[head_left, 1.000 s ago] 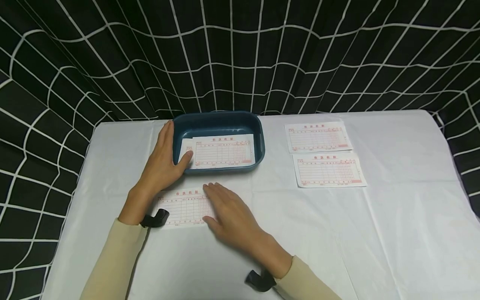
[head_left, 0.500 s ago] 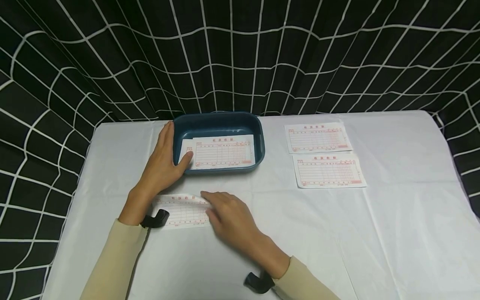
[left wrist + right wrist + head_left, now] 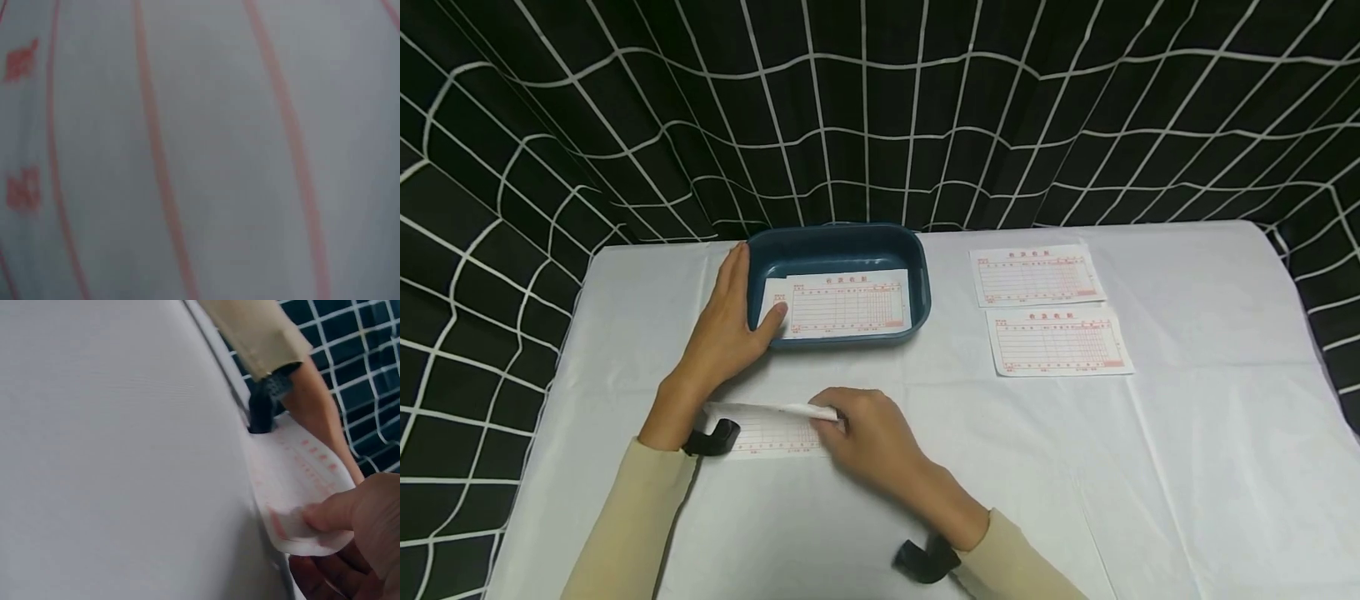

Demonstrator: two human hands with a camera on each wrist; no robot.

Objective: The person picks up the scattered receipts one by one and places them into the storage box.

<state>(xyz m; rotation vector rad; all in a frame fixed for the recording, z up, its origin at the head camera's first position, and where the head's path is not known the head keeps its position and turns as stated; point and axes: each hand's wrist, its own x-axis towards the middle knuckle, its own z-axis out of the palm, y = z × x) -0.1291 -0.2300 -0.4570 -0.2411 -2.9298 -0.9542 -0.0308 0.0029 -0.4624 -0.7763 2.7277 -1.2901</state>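
Nearest, the right hand (image 3: 868, 437) pinches the far edge of a receipt slip (image 3: 767, 429) on the tabletop (image 3: 1187, 467), folding it toward the person; finishing likely calls for pressing a crease. Beyond, the left hand (image 3: 726, 321) lies open against a blue tray (image 3: 921, 283), thumb on the slip inside.

A blurred white form (image 3: 212, 150) filled the view at close range, crossed by red lines, with red print at the left edge.

Slip (image 3: 760, 429) between right-hand fingers (image 3: 842, 417), under left wrist. Tray (image 3: 838, 243) just right of left fingers (image 3: 733, 275), slip inside; two slips (image 3: 1048, 308) far right.
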